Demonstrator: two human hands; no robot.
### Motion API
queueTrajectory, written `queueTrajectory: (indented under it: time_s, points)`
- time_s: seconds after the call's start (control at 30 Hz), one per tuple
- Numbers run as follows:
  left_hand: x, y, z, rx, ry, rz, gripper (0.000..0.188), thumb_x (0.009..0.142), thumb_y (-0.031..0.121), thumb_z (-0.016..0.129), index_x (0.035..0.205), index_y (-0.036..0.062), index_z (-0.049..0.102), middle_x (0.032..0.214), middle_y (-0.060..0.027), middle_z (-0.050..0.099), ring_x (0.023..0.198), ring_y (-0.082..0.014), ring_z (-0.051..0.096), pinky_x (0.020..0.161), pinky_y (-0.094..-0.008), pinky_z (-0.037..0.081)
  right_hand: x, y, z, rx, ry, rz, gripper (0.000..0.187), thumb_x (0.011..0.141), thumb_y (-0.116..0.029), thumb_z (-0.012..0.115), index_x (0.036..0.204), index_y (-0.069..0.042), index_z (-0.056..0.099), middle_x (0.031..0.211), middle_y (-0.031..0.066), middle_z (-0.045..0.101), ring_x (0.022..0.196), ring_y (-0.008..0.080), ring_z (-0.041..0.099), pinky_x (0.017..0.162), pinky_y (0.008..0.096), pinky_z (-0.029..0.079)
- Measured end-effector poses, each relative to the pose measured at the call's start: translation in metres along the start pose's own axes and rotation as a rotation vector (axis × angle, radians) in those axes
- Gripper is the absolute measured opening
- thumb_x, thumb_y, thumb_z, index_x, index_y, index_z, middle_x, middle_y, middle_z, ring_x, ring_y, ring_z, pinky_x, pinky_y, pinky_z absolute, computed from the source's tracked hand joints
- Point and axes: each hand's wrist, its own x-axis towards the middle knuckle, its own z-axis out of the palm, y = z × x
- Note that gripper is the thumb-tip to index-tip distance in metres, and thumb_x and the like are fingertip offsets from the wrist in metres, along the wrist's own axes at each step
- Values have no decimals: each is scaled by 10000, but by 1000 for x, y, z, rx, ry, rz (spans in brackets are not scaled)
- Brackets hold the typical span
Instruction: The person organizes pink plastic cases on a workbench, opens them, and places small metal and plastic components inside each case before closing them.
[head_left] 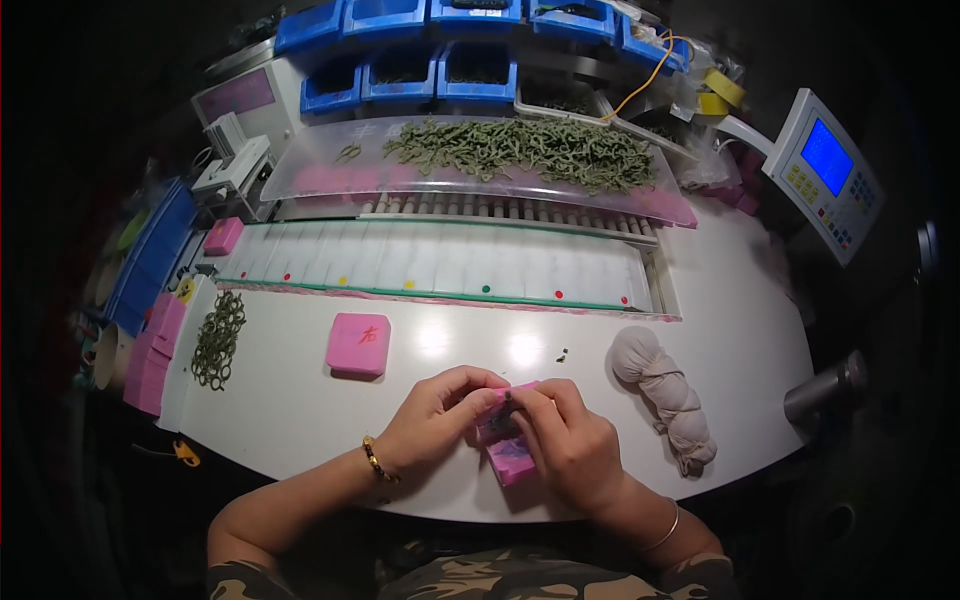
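Observation:
A pink block (512, 462) with dark greenish marks on its face is near the table's front edge, between my hands. My left hand (432, 420) is closed on its upper left side, thumb and fingers at the edge. Over its upper right part, my right hand (580, 445) has its fingers pinched together. Something small and dark shows by the fingertips; what exactly they hold is too small to tell. A second pink block (358, 345), with a red mark on top, lies beyond my left hand. A few tiny dark bits (562, 355) lie beyond my right hand.
A twisted beige cloth bundle (665, 400) lies at right. Green ring-like parts (218, 342) are heaped at left. Behind runs a white conveyor (430, 262); above it, a clear tray (330, 180) bears green branched pieces (530, 150). Blue bins (400, 75) and a control panel (825, 175) stand farther back.

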Motion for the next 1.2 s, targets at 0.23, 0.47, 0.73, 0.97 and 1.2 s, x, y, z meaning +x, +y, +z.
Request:
queueTrajectory:
  time_s: [0.23, 0.47, 0.73, 0.97, 1.2]
  points:
    - [0, -1, -2, 12, -55, 70, 225, 1014, 145, 540, 1138, -18, 635, 901, 4, 609, 793, -50, 518, 719, -207, 447, -2, 2, 1, -39, -35, -39, 336, 784, -67, 680, 1118, -72, 643, 927, 74, 557, 605, 187, 631, 493, 300, 516]
    - [0, -1, 0, 18, -35, 60, 232, 1026, 143, 514, 1150, -11, 635, 874, 17, 594, 786, -49, 510, 705, -213, 438, 2, 1, 1, -4, -70, -22, 270, 789, -63, 685, 1057, -64, 653, 920, 90, 566, 604, 221, 629, 508, 325, 517]
    - [1, -5, 6, -48, 57, 64, 206, 1023, 141, 523, 1134, -10, 610, 919, 2, 597, 801, -54, 509, 711, -214, 443, 1, 9, 6, 28, -110, -36, 178, 813, -93, 633, 985, -80, 592, 951, 72, 553, 609, 225, 636, 507, 334, 523]
    - [-1, -6, 5, -68, 51, 52, 204, 1022, 137, 522, 1132, -11, 611, 906, 14, 587, 795, -45, 496, 727, -207, 434, 2, 5, 10, 103, 59, 40, 192, 849, -76, 611, 1040, -84, 602, 927, 82, 559, 599, 246, 635, 508, 348, 521]
    - [-1, -9, 6, -56, 50, 58, 208, 1022, 131, 523, 1135, -15, 618, 887, 15, 581, 783, -49, 487, 719, -209, 427, 9, 7, 5, -11, -98, -25, 216, 842, -82, 607, 1057, -70, 592, 921, 78, 545, 600, 225, 636, 501, 327, 522]
